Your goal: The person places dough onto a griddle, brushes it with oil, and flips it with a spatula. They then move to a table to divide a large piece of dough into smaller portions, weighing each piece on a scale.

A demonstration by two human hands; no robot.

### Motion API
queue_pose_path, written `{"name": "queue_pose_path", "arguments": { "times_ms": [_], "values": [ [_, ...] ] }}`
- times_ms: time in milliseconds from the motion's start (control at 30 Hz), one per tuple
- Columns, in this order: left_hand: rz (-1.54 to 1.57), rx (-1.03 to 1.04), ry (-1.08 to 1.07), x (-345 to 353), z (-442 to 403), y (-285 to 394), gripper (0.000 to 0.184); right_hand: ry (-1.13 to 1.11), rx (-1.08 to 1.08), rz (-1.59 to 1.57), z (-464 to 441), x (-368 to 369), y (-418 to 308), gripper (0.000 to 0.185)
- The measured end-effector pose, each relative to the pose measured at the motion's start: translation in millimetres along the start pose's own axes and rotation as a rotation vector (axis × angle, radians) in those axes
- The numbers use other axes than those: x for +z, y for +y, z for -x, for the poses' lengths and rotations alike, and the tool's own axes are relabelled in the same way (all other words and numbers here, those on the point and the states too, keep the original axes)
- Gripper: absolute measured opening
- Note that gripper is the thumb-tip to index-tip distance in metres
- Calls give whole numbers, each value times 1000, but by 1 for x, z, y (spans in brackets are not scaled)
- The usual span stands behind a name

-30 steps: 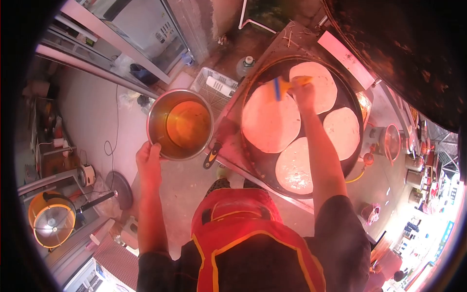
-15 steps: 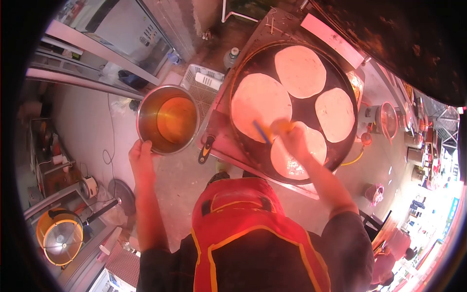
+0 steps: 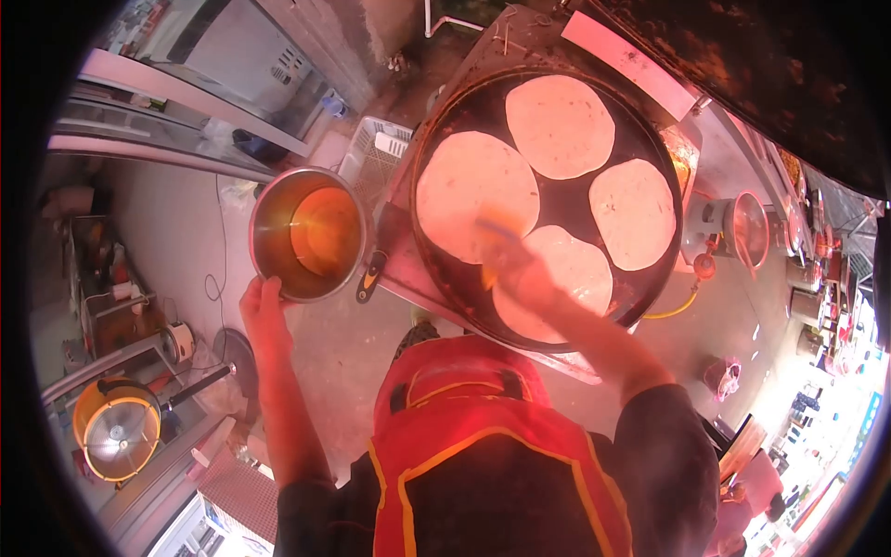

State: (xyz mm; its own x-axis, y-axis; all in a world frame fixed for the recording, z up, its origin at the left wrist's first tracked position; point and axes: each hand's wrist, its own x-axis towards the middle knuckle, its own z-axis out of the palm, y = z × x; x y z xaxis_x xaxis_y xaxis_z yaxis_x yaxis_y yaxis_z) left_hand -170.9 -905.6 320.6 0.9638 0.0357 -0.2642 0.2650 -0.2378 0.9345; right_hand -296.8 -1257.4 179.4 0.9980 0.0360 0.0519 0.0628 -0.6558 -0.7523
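My left hand [image 3: 265,311] grips the rim of a steel pot [image 3: 264,243], which holds amber liquid that looks like oil [image 3: 336,232]. My right hand [image 3: 520,278], smeared by motion, is closed on a brush [image 3: 499,226] with a blue band and a yellow-orange part. The brush is over the lower right of the left flatbread [image 3: 469,190]; whether it touches cannot be told. On the round black griddle [image 3: 561,206] also lie a top flatbread [image 3: 560,127], a right flatbread [image 3: 633,213] and a near flatbread [image 3: 580,278], partly under my right hand and forearm.
A tool with a black and orange handle [image 3: 372,277] lies at the griddle stand's left edge. A white plastic basket [image 3: 367,148] sits behind the pot. The dark raised lid [image 3: 742,74] is at upper right. A yellow hose [image 3: 673,309] runs at right. Two people [image 3: 752,492] are at lower right.
My right hand and the brush have moved left and slightly down, toward the left flatbread's lower edge. The view has shifted a little; my left hand still holds the pot.
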Motion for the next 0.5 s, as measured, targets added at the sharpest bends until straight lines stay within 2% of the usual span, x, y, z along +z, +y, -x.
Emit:
{"name": "queue_pose_path", "arguments": {
  "times_ms": [33,100,133,200,267,300,333,367,400,467,500],
  "values": [
    [16,-1,17,1,7,-2,21,-54,-131,114,15,-5,-32,27],
    [47,6,45,4,20,-4,21,-139,-55,168,19,-19,-57,22],
    [50,3,69,7,26,-4,21,-110,131,56,18,-18,-53,19],
    [50,0,109,11,40,-5,20,165,309,-821,8,-32,-46,14],
    [49,-4,100,10,54,-9,20,363,347,-492,-6,-41,18,13],
    [54,-2,97,11,59,-11,20,504,273,-627,-1,-47,45,13],
    [33,-6,89,10,64,-14,20,551,359,-759,8,-59,68,15],
    [14,-9,84,7,68,-18,20,609,509,-799,16,-82,59,13],
    [-6,-13,78,7,74,-21,21,681,431,-774,27,-92,60,13],
    [15,-2,60,10,88,-26,21,771,425,-878,50,-97,55,14],
    [27,8,47,13,94,-27,21,744,471,-892,61,-90,56,14]
  ]
}}
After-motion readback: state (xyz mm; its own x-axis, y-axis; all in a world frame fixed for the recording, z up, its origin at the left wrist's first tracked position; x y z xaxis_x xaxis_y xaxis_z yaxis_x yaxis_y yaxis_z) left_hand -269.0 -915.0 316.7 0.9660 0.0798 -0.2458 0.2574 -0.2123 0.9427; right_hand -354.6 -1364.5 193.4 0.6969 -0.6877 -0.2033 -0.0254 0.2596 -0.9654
